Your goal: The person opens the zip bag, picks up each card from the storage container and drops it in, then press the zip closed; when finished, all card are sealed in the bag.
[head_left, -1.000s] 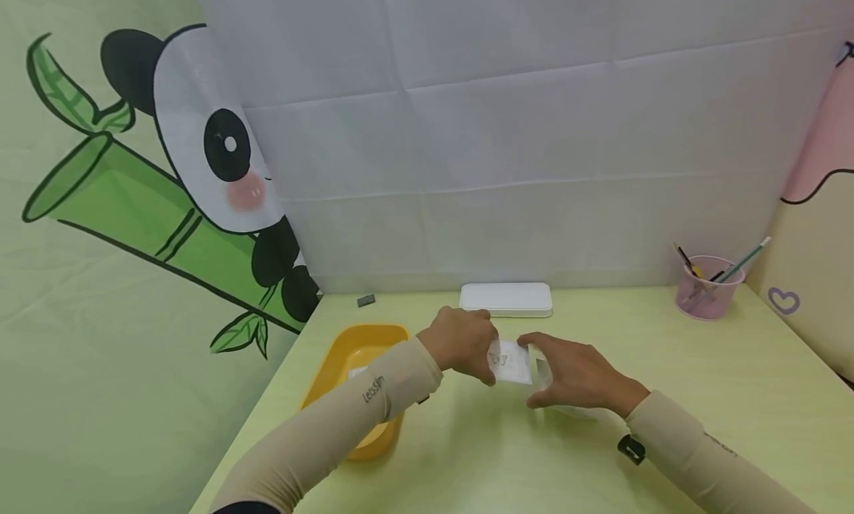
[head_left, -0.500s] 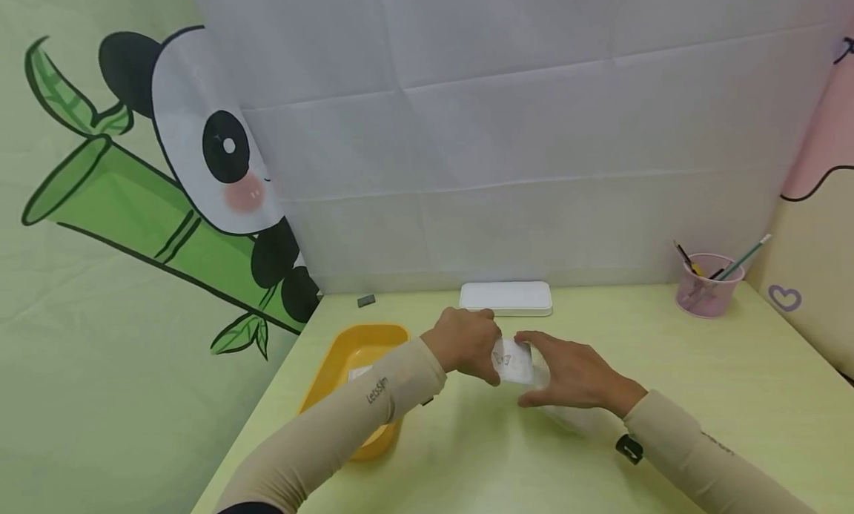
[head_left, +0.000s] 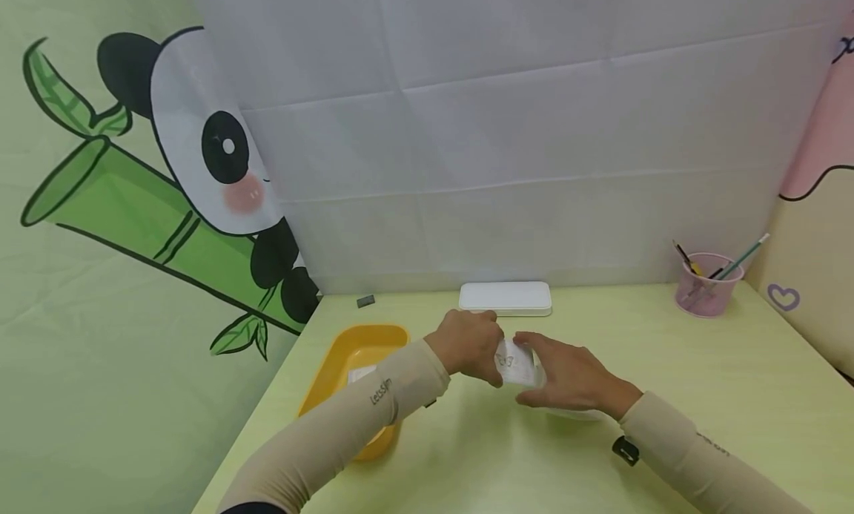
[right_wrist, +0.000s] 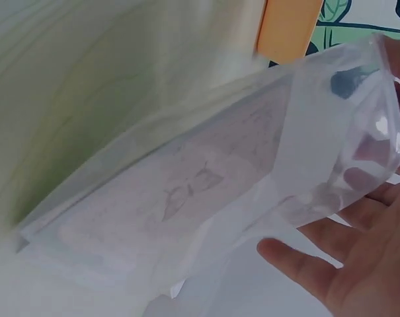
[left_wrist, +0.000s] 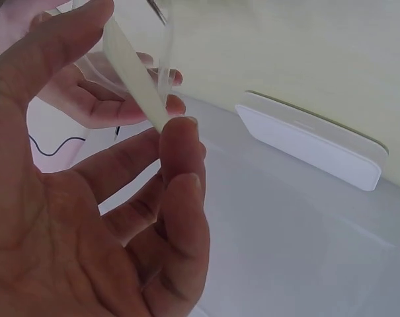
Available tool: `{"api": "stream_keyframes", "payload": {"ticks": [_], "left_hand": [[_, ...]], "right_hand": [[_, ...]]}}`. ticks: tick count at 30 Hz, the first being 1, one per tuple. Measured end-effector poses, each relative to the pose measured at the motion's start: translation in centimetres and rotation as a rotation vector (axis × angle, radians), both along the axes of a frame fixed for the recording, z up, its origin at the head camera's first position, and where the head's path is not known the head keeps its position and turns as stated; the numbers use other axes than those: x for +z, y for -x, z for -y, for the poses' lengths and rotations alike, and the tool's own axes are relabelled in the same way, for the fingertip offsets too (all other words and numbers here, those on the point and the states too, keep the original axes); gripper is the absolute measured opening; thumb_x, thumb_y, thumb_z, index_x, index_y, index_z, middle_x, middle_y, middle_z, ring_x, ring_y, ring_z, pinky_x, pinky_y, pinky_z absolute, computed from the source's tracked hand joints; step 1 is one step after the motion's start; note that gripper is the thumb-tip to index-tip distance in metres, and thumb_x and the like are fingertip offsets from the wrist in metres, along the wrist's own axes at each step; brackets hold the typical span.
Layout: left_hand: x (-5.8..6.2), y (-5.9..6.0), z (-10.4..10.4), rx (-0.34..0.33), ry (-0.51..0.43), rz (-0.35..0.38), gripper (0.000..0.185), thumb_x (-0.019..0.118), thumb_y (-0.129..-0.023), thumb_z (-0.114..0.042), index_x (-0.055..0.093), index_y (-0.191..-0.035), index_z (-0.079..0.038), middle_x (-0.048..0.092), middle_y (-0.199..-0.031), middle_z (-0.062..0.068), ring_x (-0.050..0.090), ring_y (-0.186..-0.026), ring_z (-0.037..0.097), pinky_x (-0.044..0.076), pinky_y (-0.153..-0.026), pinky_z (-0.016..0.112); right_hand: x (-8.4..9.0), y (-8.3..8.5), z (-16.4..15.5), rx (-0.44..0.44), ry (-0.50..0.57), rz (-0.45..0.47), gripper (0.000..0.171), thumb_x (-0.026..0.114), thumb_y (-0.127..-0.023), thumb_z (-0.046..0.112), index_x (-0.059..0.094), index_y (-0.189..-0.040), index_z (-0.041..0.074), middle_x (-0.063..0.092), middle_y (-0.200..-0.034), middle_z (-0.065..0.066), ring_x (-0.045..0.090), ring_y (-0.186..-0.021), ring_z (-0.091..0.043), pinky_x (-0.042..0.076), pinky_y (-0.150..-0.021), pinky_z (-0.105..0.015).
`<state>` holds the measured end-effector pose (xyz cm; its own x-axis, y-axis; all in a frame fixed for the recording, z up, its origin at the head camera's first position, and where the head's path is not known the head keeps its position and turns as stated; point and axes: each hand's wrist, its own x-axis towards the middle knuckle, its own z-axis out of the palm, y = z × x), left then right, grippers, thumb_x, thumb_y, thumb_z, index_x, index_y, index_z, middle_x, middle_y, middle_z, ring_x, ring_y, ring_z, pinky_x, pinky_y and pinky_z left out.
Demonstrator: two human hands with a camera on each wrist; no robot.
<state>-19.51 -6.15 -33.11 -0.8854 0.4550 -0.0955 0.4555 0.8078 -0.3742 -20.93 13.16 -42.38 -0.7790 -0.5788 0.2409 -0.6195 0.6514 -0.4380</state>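
Note:
Over the middle of the yellow-green table (head_left: 667,366), my left hand (head_left: 490,351) pinches a thin white card (head_left: 510,362) with a small butterfly drawing. The left wrist view shows this card (left_wrist: 130,72) edge-on between thumb and fingers. My right hand (head_left: 534,373) holds a clear plastic bag (head_left: 574,412) by its mouth, right against the card. In the right wrist view the card (right_wrist: 186,191) lies partly inside the bag (right_wrist: 325,125), with my fingers (right_wrist: 299,264) under the bag.
A yellow tray (head_left: 347,351) with something white in it sits under my left forearm. A flat white box (head_left: 505,297) lies by the back wall. A pink pen cup (head_left: 707,285) stands at the far right. A small grey piece (head_left: 365,301) lies at the back left.
The hands have drawn a little closer together and the card shows less between them, now further into the bag. The bag's loose end has shifted slightly under the right hand.

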Motion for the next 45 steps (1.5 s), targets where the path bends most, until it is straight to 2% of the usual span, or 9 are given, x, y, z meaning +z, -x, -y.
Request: {"api": "stream_keyframes", "payload": {"ticks": [4, 9, 13, 16, 20, 24, 28, 35, 45], "left_hand": [[-0.3, 0.0, 0.0, 0.005, -0.013, -0.004, 0.039, 0.079, -0.071, -0.058, 0.069, -0.089, -0.025, 0.054, -0.088, -0.007, 0.051, -0.062, 0.011, 0.049, -0.056, 0.034], [-0.8, 0.1, -0.1, -0.011, -0.057, 0.004, 0.045, 0.080, -0.071, -0.058, 0.070, -0.099, -0.025, 0.057, -0.088, -0.009, 0.052, -0.063, 0.010, 0.049, -0.056, 0.034], [-1.4, 0.1, -0.2, -0.021, -0.167, 0.035, 0.050, 0.083, -0.071, -0.055, 0.069, -0.107, -0.022, 0.058, -0.089, -0.010, 0.053, -0.065, 0.010, 0.047, -0.056, 0.032], [-1.8, 0.2, -0.1, -0.034, -0.260, 0.073, 0.044, 0.085, -0.072, -0.049, 0.071, -0.101, -0.019, 0.058, -0.091, -0.010, 0.053, -0.067, 0.009, 0.045, -0.056, 0.027], [-2.2, 0.4, 0.2, -0.074, -0.349, 0.135, 0.035, 0.088, -0.072, -0.038, 0.077, -0.097, -0.015, 0.058, -0.101, -0.006, 0.056, -0.077, 0.006, 0.046, -0.064, 0.018], [-2.4, 0.4, 0.6, -0.093, -0.411, 0.195, 0.045, 0.090, -0.073, -0.030, 0.077, -0.111, -0.009, 0.057, -0.119, 0.000, 0.057, -0.093, 0.008, 0.046, -0.074, 0.015], [-2.3, 0.5, 0.9, -0.088, -0.443, 0.229, 0.048, 0.091, -0.074, -0.026, 0.075, -0.114, -0.007, 0.057, -0.121, 0.002, 0.056, -0.098, 0.010, 0.046, -0.076, 0.015], [-2.1, 0.6, 1.1, -0.082, -0.516, 0.264, 0.043, 0.093, -0.071, -0.026, 0.073, -0.106, -0.008, 0.057, -0.104, -0.002, 0.056, -0.085, 0.007, 0.047, -0.074, 0.016], [-2.2, 0.8, 1.1, -0.102, -0.526, 0.269, 0.040, 0.093, -0.072, -0.026, 0.077, -0.104, -0.008, 0.063, -0.117, -0.001, 0.059, -0.091, 0.006, 0.047, -0.079, 0.015]], "right_hand": [[0.0, 0.0, 0.0, 0.025, -0.009, -0.008, 0.098, 0.083, -0.072, 0.052, 0.039, -0.151, 0.014, 0.052, -0.143, -0.003, 0.054, -0.094, -0.013, 0.043, -0.067, -0.038], [0.0, 0.0, 0.1, 0.038, 0.001, 0.006, 0.102, 0.085, -0.071, 0.050, 0.035, -0.153, 0.014, 0.052, -0.140, -0.004, 0.054, -0.090, -0.013, 0.044, -0.065, -0.035], [0.2, 0.1, 0.2, 0.030, 0.015, 0.022, 0.102, 0.085, -0.071, 0.049, 0.035, -0.152, 0.014, 0.054, -0.132, -0.002, 0.054, -0.085, -0.013, 0.044, -0.063, -0.035], [0.3, 0.2, 0.3, 0.015, 0.020, 0.031, 0.101, 0.085, -0.071, 0.051, 0.036, -0.152, 0.014, 0.054, -0.133, -0.001, 0.054, -0.085, -0.012, 0.045, -0.064, -0.036], [0.4, 0.2, 0.3, 0.009, 0.027, 0.042, 0.101, 0.084, -0.072, 0.053, 0.037, -0.152, 0.012, 0.052, -0.140, -0.002, 0.054, -0.085, -0.013, 0.044, -0.065, -0.036], [0.3, 0.3, 0.3, 0.009, 0.030, 0.053, 0.104, 0.083, -0.072, 0.056, 0.036, -0.153, 0.012, 0.049, -0.144, -0.005, 0.054, -0.088, -0.014, 0.044, -0.065, -0.035], [0.3, 0.3, 0.3, 0.004, 0.033, 0.064, 0.106, 0.082, -0.071, 0.061, 0.036, -0.153, 0.012, 0.048, -0.146, -0.005, 0.054, -0.089, -0.015, 0.044, -0.065, -0.035], [0.3, 0.3, 0.3, 0.010, 0.055, 0.095, 0.109, 0.085, -0.069, 0.057, 0.032, -0.155, 0.015, 0.047, -0.147, -0.006, 0.054, -0.086, -0.015, 0.043, -0.064, -0.035], [0.5, 0.3, 0.4, 0.024, 0.058, 0.104, 0.111, 0.086, -0.070, 0.054, 0.028, -0.157, 0.017, 0.041, -0.152, -0.006, 0.055, -0.087, -0.015, 0.045, -0.066, -0.037]]}}
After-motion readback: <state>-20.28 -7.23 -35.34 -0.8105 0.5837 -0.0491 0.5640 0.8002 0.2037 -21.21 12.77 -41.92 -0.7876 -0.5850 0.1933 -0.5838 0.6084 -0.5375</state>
